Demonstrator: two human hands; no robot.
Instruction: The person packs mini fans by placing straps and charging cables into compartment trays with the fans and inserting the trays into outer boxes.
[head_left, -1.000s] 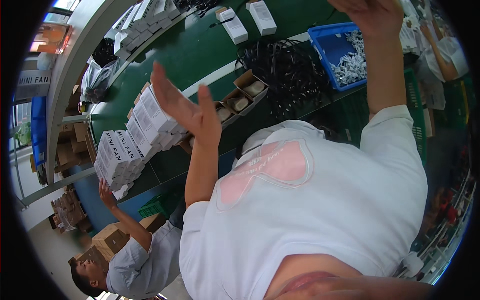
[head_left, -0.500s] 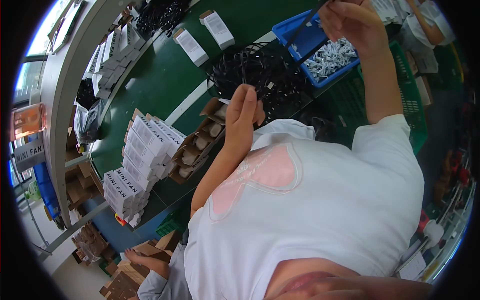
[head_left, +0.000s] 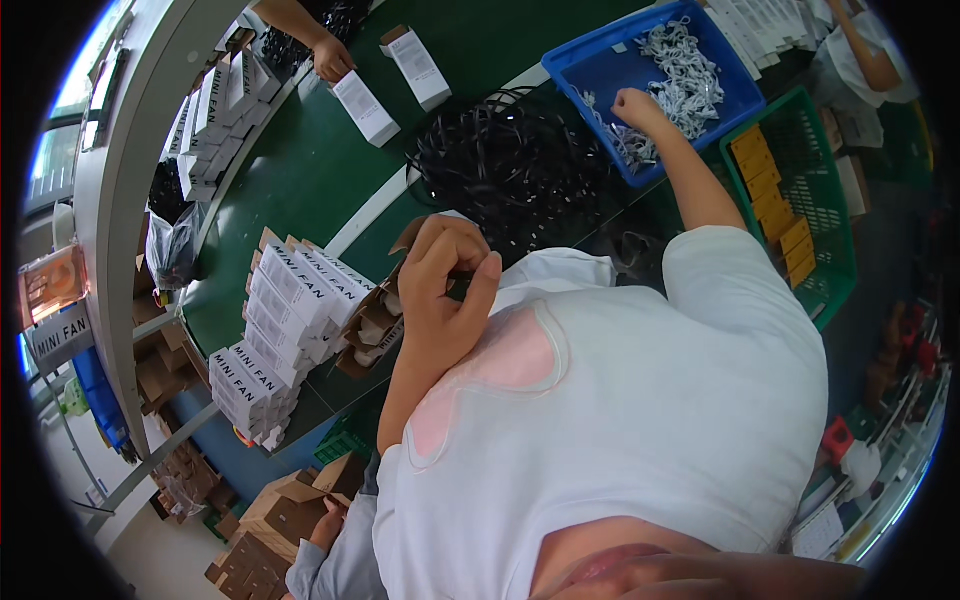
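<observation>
My left hand is raised in front of my white shirt, fingers curled and pinching a thin black piece, probably a cable. It hovers just above the open brown boxes and near the pile of black cables. My right hand is stretched out into the blue bin, knuckles up, fingers down among the white bundled cords. Whether it grips one is hidden.
A stack of white cartons stands left of the brown boxes on the green table. Another person's hand holds a white box at the far side. A green basket with yellow pieces sits right. A co-worker handles brown cartons below left.
My right hand has come down from above the blue bin into the white cords. My left hand has drawn back from the black cable pile toward my chest and closed.
</observation>
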